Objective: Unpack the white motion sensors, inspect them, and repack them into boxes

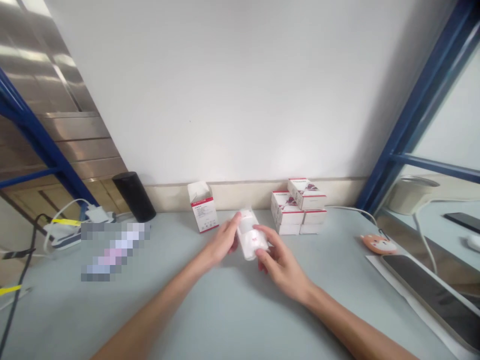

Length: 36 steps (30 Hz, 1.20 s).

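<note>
Between my two hands, over the middle of the grey-green table, is a white detector (250,234) in what looks like a clear plastic wrap, with a small pink-red mark near its lower end. My left hand (222,241) grips its left side, thumb along the upper edge. Fingers of my right hand (279,257) close on its right side and lower end. Just behind my left hand stands an upright white and red carton (204,212) with its top flaps raised. To the right is a stack of several white and red boxes (296,212).
A black cylinder (134,196) stands at the back left, near a power strip (67,235) with cables. A blurred-out patch (112,254) covers something at left. On the right lie an orange animal-shaped pouch (378,244) and a dark flat device (427,290). Blue frame posts (408,110) flank the table.
</note>
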Tool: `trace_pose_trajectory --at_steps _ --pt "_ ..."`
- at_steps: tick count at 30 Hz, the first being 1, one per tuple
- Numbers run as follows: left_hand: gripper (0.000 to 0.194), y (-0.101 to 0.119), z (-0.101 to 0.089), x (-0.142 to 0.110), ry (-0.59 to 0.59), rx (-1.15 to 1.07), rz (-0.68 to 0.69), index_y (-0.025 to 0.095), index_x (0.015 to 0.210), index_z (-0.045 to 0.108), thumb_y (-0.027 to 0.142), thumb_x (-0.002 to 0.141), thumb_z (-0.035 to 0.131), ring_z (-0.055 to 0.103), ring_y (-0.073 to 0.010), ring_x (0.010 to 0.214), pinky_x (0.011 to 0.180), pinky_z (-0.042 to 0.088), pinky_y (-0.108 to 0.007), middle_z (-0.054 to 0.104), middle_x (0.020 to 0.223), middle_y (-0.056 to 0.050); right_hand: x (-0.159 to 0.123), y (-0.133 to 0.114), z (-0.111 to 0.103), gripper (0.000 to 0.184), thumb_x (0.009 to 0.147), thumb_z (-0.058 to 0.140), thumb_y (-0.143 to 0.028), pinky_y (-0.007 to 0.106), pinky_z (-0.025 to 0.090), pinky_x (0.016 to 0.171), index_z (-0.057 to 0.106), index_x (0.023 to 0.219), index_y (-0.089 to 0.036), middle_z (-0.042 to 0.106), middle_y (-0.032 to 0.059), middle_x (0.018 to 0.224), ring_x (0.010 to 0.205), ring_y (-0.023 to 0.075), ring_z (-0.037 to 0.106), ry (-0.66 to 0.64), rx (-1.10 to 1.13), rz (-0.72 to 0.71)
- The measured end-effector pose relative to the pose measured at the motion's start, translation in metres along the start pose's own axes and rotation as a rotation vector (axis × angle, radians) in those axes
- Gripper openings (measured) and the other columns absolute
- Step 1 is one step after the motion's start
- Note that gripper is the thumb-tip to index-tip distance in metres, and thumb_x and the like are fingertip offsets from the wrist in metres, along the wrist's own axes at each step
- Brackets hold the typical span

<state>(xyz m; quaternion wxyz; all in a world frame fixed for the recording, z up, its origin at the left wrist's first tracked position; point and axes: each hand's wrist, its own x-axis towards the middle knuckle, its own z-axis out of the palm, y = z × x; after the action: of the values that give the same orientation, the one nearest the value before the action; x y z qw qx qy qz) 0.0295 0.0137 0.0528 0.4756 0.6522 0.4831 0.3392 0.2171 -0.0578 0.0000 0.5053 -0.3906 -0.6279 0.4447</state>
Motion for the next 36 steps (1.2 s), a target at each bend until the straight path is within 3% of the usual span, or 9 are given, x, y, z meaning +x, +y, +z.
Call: trace_pose_trajectory --at_steps 5,7,8,14,19,22,25,30,36 --pt "0.041 0.006 -0.048 0.012 0.580 0.456 0.433 0.025 0.119 0.065 0.056 0.105 0.043 0.064 -0.0286 0.109 0.102 0.049 -0.044 0.065 0.113 -0.010 0.008 -0.005 0.003 0.054 0.098 0.067 -0.056 0.030 0.051 0.060 0.051 0.143 -0.031 0.066 0.0034 0.105 0.066 0.0132 0.061 0.166 0.170 -0.009" --pt "0.050 -0.003 -0.070 0.024 0.835 0.591 0.459 0.023 0.134 0.062 0.053 0.095 0.061 0.052 -0.0364 0.133 0.119 0.039 -0.053 0.055 0.133 -0.016 0.011 -0.006 0.001 0.057 0.095 0.071 -0.058 0.030 0.050 0.059 0.051 0.141 -0.029 0.067 0.0019 0.100 0.061 0.0123 0.060 0.208 0.208 0.025" --pt "0.059 -0.009 -0.079 0.032 0.857 0.607 0.429 0.023 0.141 0.059 0.053 0.090 0.067 0.048 -0.0390 0.140 0.122 0.035 -0.056 0.050 0.139 -0.018 0.012 -0.006 0.000 0.059 0.093 0.072 -0.059 0.030 0.049 0.058 0.051 0.139 -0.029 0.068 0.0008 0.095 0.060 0.0121 0.059 0.222 0.221 0.043" --pt "0.059 -0.038 -0.088 0.053 0.538 0.078 0.244 0.024 0.147 0.049 0.052 0.097 0.060 0.064 -0.0289 0.117 0.111 0.048 -0.045 0.064 0.131 -0.012 0.007 -0.009 -0.001 0.052 0.093 0.075 -0.054 0.030 0.047 0.061 0.056 0.132 -0.026 0.065 -0.0040 0.077 0.061 0.0132 0.057 0.200 0.212 0.027" --pt "0.051 -0.026 -0.047 0.011 0.410 0.075 0.494 0.025 0.144 0.050 0.041 0.097 0.063 0.045 -0.0295 0.149 0.126 0.033 -0.043 0.052 0.155 -0.011 0.006 -0.038 0.013 0.039 0.099 0.072 -0.040 0.031 0.050 0.068 0.057 0.134 -0.030 0.074 0.0021 0.096 0.077 0.0161 0.063 0.208 0.067 -0.203" --pt "0.053 -0.011 -0.018 -0.016 0.218 -0.024 0.493 0.023 0.140 0.049 0.041 0.093 0.069 0.060 -0.0303 0.130 0.106 0.051 -0.041 0.058 0.146 -0.014 0.016 -0.065 0.023 0.035 0.099 0.071 -0.030 0.033 0.052 0.073 0.061 0.132 -0.032 0.075 0.0034 0.108 0.085 0.0173 0.064 0.344 -0.129 -0.417" --pt "0.044 -0.003 0.003 -0.033 0.093 -0.101 0.472 0.025 0.137 0.043 0.038 0.099 0.063 0.067 -0.0259 0.117 0.099 0.053 -0.039 0.062 0.139 -0.013 0.029 -0.083 0.027 0.035 0.098 0.067 -0.022 0.034 0.053 0.078 0.065 0.131 -0.033 0.073 0.0027 0.114 0.088 0.0179 0.064 0.373 -0.356 -0.551" --pt "0.034 -0.007 0.014 -0.037 0.048 -0.315 0.382 0.030 0.125 0.027 0.033 0.103 0.054 0.069 -0.0176 0.099 0.091 0.052 -0.033 0.067 0.125 -0.005 0.034 -0.072 0.024 0.035 0.097 0.067 -0.021 0.040 0.053 0.087 0.066 0.130 -0.031 0.074 0.0037 0.120 0.097 0.0217 0.064 0.475 -0.534 -0.561" --pt "0.033 -0.003 0.015 -0.034 0.114 -0.427 0.159 0.032 0.136 0.035 0.043 0.107 0.046 0.072 -0.0202 0.097 0.087 0.053 -0.033 0.071 0.116 -0.002 0.024 -0.050 0.021 0.033 0.097 0.069 -0.023 0.046 0.052 0.098 0.066 0.129 -0.032 0.073 0.0068 0.123 0.115 0.0273 0.064 0.491 -0.578 -0.505"
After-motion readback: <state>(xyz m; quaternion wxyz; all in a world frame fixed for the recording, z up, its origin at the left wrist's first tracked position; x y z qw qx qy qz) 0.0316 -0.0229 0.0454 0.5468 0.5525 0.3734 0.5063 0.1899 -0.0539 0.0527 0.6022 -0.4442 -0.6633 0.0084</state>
